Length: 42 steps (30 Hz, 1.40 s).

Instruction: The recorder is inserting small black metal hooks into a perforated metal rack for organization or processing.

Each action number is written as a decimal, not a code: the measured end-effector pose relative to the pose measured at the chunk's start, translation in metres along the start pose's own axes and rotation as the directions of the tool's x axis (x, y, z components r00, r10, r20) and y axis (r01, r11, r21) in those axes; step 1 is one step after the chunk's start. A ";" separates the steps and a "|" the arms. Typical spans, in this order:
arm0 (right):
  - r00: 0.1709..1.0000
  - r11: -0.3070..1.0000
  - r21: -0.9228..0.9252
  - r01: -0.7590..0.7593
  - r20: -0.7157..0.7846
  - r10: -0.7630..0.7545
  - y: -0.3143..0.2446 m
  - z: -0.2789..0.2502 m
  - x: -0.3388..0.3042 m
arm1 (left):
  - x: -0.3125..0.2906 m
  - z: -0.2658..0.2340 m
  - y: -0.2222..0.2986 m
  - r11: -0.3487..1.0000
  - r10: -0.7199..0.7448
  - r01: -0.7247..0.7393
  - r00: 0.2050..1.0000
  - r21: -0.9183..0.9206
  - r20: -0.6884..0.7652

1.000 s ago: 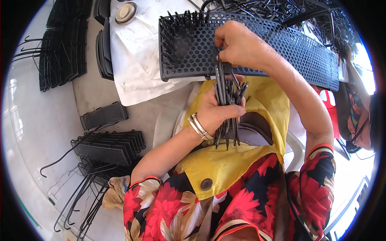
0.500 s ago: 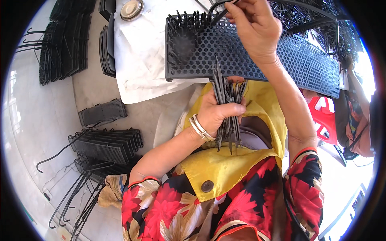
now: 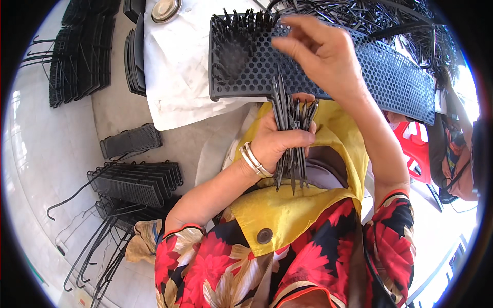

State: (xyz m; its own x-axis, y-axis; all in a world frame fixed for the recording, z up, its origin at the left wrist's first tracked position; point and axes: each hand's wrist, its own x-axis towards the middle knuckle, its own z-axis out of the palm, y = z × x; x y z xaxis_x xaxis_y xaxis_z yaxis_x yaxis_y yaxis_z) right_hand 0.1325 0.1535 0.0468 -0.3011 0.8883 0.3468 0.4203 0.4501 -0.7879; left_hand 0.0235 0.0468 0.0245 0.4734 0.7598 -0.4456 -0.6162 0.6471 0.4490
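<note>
My left hand is closed around a bundle of thin, dark, pointed strips, held upright before my yellow apron. The strips stick out above and below the fist. Behind it lies a long black perforated rack with rows of round holes. Many dark strips stand in the holes at its left end. Over the rack, left of its middle, hovers my right hand, its thumb and forefinger apart. Nothing shows between them; the other fingers are curled and partly hidden.
A heap of dark strips lies behind the rack. The rack rests on a white-covered table with a round lidded tin. On the floor at left stand stacked black racks with hooked rods. A person's arm shows at far right.
My right hand has come down and nearer from the rack's far edge, and its fingertips have parted. The left hand keeps its bundle almost in place.
</note>
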 end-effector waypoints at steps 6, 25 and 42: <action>0.794 0.719 0.359 -0.595 0.402 0.456 -0.010 -0.014 -0.005 | 0.001 -0.003 0.000 0.996 0.034 -0.037 0.998 0.085 0.047; 0.911 0.971 0.237 -0.040 -0.391 0.133 -0.003 -0.004 0.026 | 0.003 -0.004 0.004 0.997 0.005 -0.007 1.000 0.073 0.021; 0.994 0.990 0.130 -0.055 0.101 0.042 0.002 0.007 0.002 | 0.002 -0.004 0.005 1.000 0.000 -0.001 1.000 0.025 0.011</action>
State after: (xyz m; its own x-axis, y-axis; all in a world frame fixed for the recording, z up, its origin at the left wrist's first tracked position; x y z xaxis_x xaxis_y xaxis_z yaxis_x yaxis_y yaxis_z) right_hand 0.1269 0.1556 0.0427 -0.3686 0.8924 0.2603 0.3213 0.3851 -0.8651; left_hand 0.0193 0.0513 0.0228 0.4800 0.7608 -0.4367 -0.6008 0.6479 0.4683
